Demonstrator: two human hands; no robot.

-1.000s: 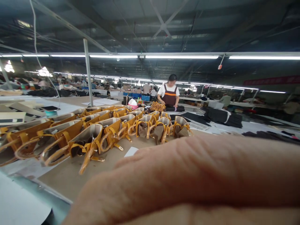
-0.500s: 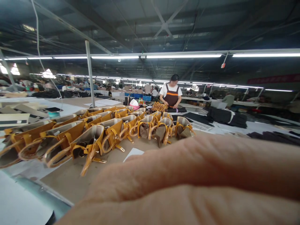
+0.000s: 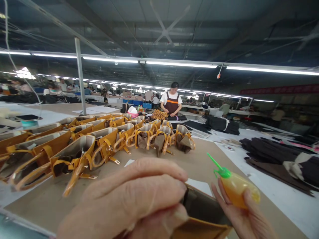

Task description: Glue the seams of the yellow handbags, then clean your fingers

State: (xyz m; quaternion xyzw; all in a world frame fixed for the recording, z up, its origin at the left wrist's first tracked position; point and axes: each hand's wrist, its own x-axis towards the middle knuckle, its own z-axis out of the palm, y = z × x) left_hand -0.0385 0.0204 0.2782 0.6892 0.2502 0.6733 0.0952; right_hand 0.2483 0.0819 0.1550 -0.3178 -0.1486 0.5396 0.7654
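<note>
One mustard bag (image 3: 203, 229) is at five o'clock, its dark interior showing; the left hand (image 3: 132, 199) pinches its near edge from six o'clock. One squeeze bottle (image 3: 238, 191), green-nozzled and holding amber liquid, is at four o'clock, grasped by the right hand (image 3: 245, 215), whose fingers curl around it. From seven to nine o'clock, at least a dozen similar bags (image 3: 103, 146) stand in rows on the bench (image 3: 139, 166). Two tied dark fabric bundles (image 3: 266, 154) lie around three o'clock. One aproned person (image 3: 171, 104) stands beyond, toward one o'clock.
</note>
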